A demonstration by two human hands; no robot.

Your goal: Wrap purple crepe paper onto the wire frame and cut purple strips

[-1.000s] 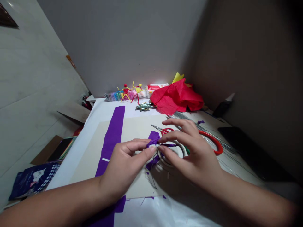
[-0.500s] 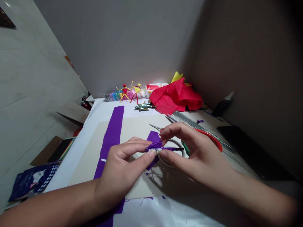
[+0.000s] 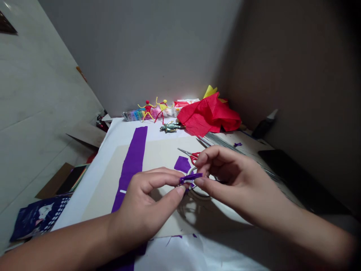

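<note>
Both hands meet over a beige card (image 3: 158, 150) on the white table. My left hand (image 3: 146, 203) pinches one end of a small rolled piece of purple paper (image 3: 191, 177) between thumb and forefinger. My right hand (image 3: 228, 177) pinches the other end, fingers curled. Under the fingers lies a ring of tape (image 3: 197, 190), partly hidden. A loose purple scrap (image 3: 182, 164) lies just behind the roll. A long purple paper strip (image 3: 132, 162) runs along the card to the left.
Red-handled scissors (image 3: 191, 155) lie behind my right hand, beside a bundle of thin wires (image 3: 222, 143). At the back are crumpled red paper (image 3: 210, 114), pipe-cleaner figures (image 3: 155, 109) and a bead box. A dark tablet (image 3: 296, 177) lies right; a blue packet (image 3: 36, 216) left.
The hands have drawn nearer to me and lifted the purple roll; its loose flap has been rolled in, so the scrap and scissors behind now show.
</note>
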